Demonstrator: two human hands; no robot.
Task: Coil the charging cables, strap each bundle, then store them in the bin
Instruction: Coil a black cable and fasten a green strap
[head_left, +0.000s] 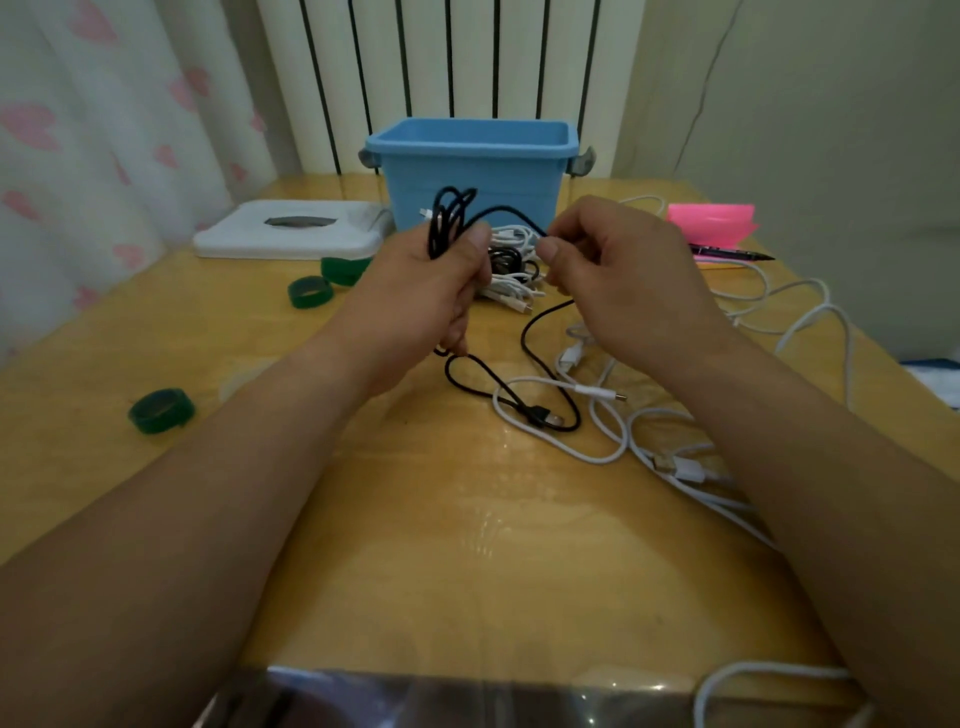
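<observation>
Dim, warm, even indoor light leaves only soft shadows under the forearms. Pale glare streaks the glossy table and its near metallic edge. The wide-angle lens bends the frame's borders, and the whole picture is slightly soft.

On the tabletop a bin stands at upper centre, a tissue box to its left, strap rolls lower left, loose cables at right, a notepad upper right.
</observation>
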